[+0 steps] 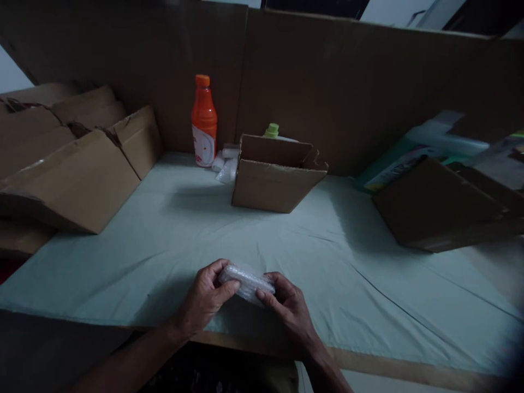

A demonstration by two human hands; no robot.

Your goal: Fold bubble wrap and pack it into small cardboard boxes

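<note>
A small bubble-wrapped bundle (pixel 248 282) is held between both hands, just above the near part of the cloth. My left hand (pixel 207 295) grips its left end, thumb on the near side and fingers behind. On the right end, my right hand (pixel 289 305) pinches it between thumb and fingers. Whatever lies inside the clear wrap cannot be made out. Straight ahead, an open cardboard box (pixel 272 185) stands on the cloth, its inside mostly hidden by the front wall.
A pale green cloth (pixel 184 240) covers the table. An orange bottle (pixel 203 123) stands by a cardboard backing wall, with white wrapped pieces (pixel 227 166) beside it. Several cardboard boxes (pixel 82 180) sit at left. A dark box (pixel 442 204) and a teal jug (pixel 409 153) are at right.
</note>
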